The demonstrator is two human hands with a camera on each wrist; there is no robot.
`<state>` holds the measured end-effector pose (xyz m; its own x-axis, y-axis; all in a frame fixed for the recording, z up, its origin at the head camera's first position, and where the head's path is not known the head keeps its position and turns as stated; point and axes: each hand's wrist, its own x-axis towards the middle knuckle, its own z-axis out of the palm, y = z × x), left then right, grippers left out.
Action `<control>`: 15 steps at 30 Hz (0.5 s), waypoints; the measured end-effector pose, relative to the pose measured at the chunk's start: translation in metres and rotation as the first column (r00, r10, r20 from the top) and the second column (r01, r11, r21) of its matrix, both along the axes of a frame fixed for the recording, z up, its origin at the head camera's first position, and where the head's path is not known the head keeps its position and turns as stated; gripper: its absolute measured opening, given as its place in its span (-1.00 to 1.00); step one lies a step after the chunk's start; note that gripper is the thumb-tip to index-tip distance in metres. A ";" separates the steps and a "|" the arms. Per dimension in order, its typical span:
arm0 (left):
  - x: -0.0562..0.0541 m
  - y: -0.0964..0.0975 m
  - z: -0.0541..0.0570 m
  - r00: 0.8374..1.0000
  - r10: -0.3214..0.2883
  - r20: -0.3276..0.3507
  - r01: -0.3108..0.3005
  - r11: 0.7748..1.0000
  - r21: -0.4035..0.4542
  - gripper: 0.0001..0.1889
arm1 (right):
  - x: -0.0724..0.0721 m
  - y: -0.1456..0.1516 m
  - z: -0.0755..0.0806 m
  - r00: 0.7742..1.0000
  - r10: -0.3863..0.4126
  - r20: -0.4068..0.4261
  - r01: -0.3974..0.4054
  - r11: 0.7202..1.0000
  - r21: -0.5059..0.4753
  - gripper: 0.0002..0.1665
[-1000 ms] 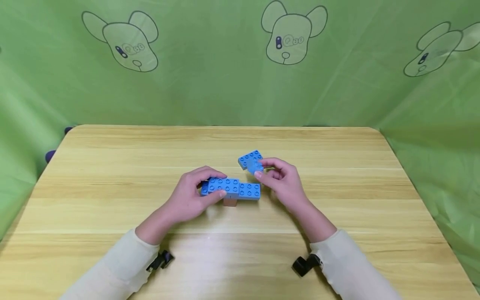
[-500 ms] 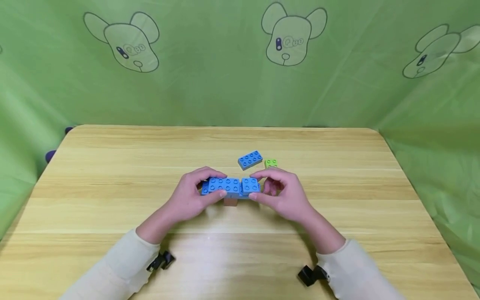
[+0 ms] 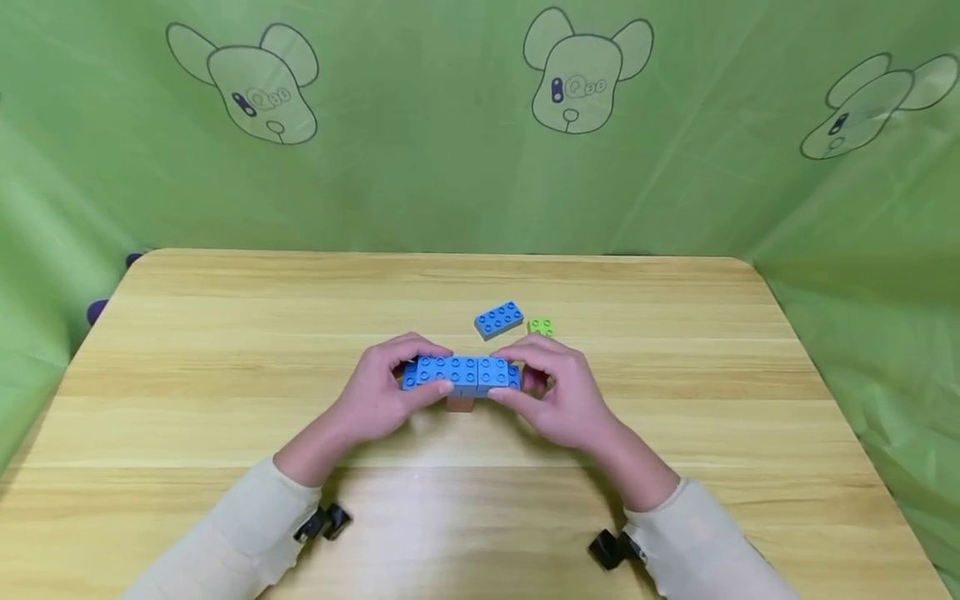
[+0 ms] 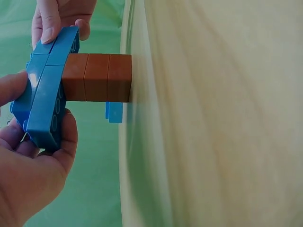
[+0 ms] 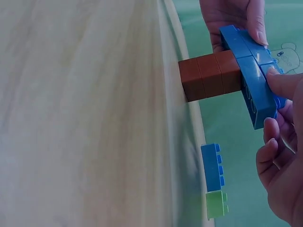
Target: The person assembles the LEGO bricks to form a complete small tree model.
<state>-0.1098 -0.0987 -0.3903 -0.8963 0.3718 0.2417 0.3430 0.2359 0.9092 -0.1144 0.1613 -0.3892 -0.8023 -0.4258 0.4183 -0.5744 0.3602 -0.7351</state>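
A T-shaped build of toy bricks stands on the table: a column of three brown bricks (image 4: pixel 96 77) carries two layers of blue bricks. The left hand (image 3: pixel 382 392) grips the left end of the blue layers, thumb on the near side and fingers behind, around the long top brick (image 3: pixel 447 367). With thumb and forefinger the right hand (image 3: pixel 558 387) pinches a small square blue brick (image 3: pixel 492 371), which sits on the lower layer right beside the long one. Studs of the lower layer show at both ends. In the head view most of the column is hidden under the blue bricks.
Behind the build lie a loose long blue brick (image 3: pixel 498 320) and a small light green brick (image 3: pixel 540 326), partly covered by the right hand in the head view. A green curtain (image 3: pixel 450 183) hangs behind the wooden table (image 3: pixel 262 317).
The right hand has brought the small blue brick from beside the loose blue brick down onto the lower layer, then left against the long top brick. The left hand has kept its grip.
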 end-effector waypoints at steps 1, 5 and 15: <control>0.000 0.000 0.000 1.000 -0.001 -0.002 0.001 1.000 0.000 -0.71 | 0.000 0.000 0.000 1.000 0.007 -0.019 -0.007 1.000 0.005 -0.63; 0.000 0.001 0.002 1.000 -0.002 0.001 0.002 1.000 0.001 -0.71 | 0.001 0.000 -0.002 0.998 0.013 -0.066 -0.012 1.000 0.016 -0.63; -0.001 0.000 0.002 1.000 -0.001 -0.014 0.001 1.000 -0.002 -0.71 | 0.006 -0.004 -0.012 0.992 -0.056 -0.112 0.060 0.998 0.027 -0.52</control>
